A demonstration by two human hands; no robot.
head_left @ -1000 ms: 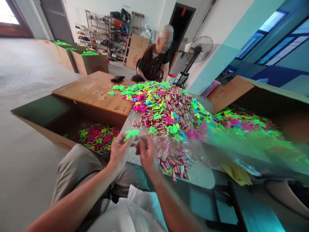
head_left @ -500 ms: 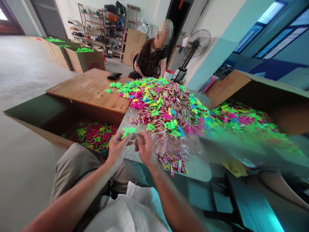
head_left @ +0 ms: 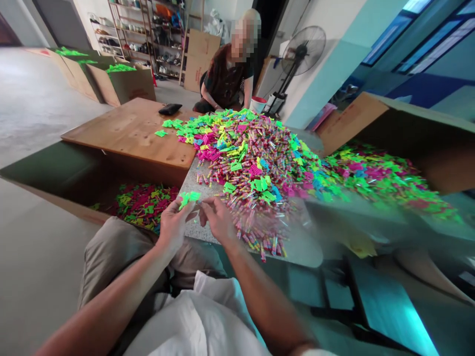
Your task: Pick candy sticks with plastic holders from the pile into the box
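My left hand (head_left: 172, 225) is closed on a small green plastic piece (head_left: 189, 197), held just above the near edge of the grey table (head_left: 302, 252). My right hand (head_left: 218, 221) sits close beside it, fingers pinched toward the same green piece; what they hold I cannot make out. A big heap of small coloured pieces (head_left: 256, 158), pink, green, yellow and blue, covers the table right behind both hands.
An open cardboard box (head_left: 55, 173) at my left knee holds sorted coloured pieces (head_left: 143, 202). A wooden board (head_left: 137, 133) with a black wallet (head_left: 169, 109) lies beyond it. Another person (head_left: 228, 74) sits across. Another cardboard box (head_left: 408, 143) stands right; a fan (head_left: 302, 47) behind.
The view has tilted, shifting everything slightly up and left. Both hands stay together at the table edge with the green piece between them.
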